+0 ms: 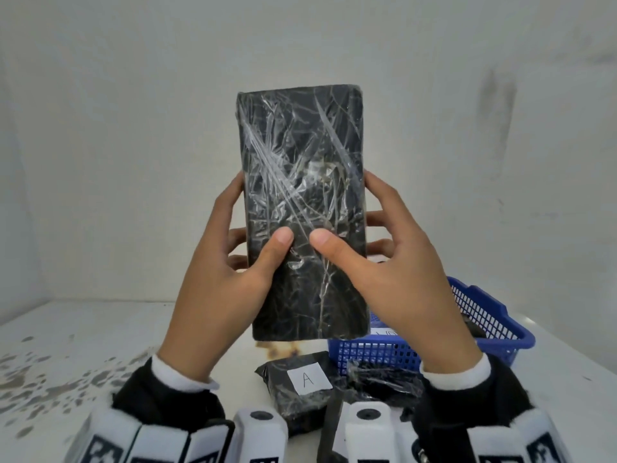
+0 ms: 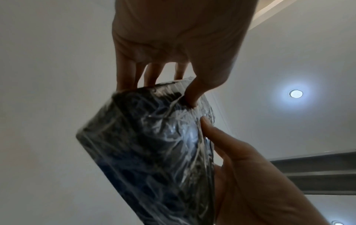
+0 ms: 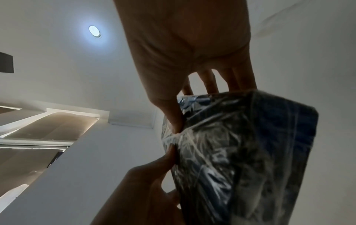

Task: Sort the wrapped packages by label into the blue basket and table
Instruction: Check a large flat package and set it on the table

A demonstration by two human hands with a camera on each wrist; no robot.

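White walls enclose a white table (image 1: 100, 335), its left part flecked with grey marks; a round ceiling light (image 2: 295, 93) shows in both wrist views. A long black package (image 1: 303, 212), wrapped in crinkled clear film, is held upright in the air above the table, between the two hands and in front of the far wall; no label shows on the face turned to the head camera. The left hand (image 1: 230, 272) grips its left edge, thumb pressed on the front face and fingers curled round the back. The right hand (image 1: 384, 269) grips the right edge likewise, thumb on the front near the left thumb, fingers behind. Both hands are clamped on the package; the wrist views confirm the thumb pressing into the film. Below, on the table, lies a second black package (image 1: 300, 392) bearing a white label marked A (image 1: 309, 379); another film-wrapped package (image 1: 380, 379) lies just beside it, against the blue basket (image 1: 494, 315). The basket stands at the right; a white label is partly visible inside, its lettering unreadable. Black sleeves with white cuffs cover both wrists.
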